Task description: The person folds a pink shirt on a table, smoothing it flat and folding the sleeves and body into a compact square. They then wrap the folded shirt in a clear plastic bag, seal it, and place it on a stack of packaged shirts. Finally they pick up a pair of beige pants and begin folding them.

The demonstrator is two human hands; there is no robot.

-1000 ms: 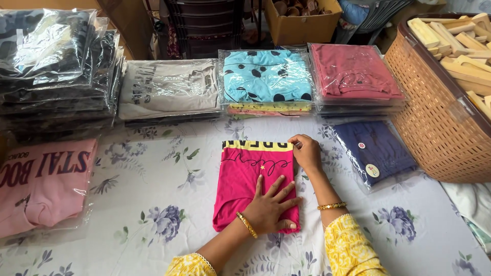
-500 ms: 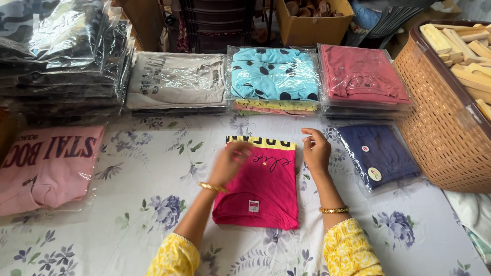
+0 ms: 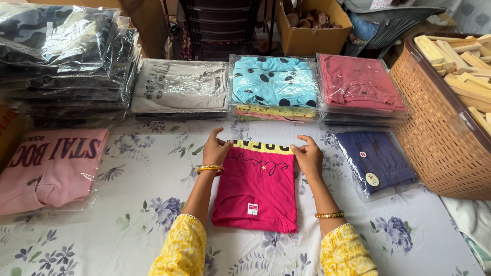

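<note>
Folded pink shirt [image 3: 255, 189] lies flat on the floral sheet [image 3: 128, 204] — long axis runs away from the person, yellow band at the far end. Left hand [image 3: 216, 148] and right hand [image 3: 308, 156] pinch its far corners — one each side.

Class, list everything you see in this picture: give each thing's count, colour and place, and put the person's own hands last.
Folded shirt: one, pink with yellow band, centre of sheet.
Floral sheet: one, white and blue, underneath.
Bagged pink garment: one, left.
Dark bagged stack: one, far left.
Grey bagged stack: one, back.
Turquoise spotted stack: one, back.
Maroon stack: one, back right.
Navy bagged garment: one, right.
Wicker basket: one, tan, far right.
Cardboard box: one, brown, behind.
Left hand: shirt's left edge.
Right hand: shirt's right edge.
</note>
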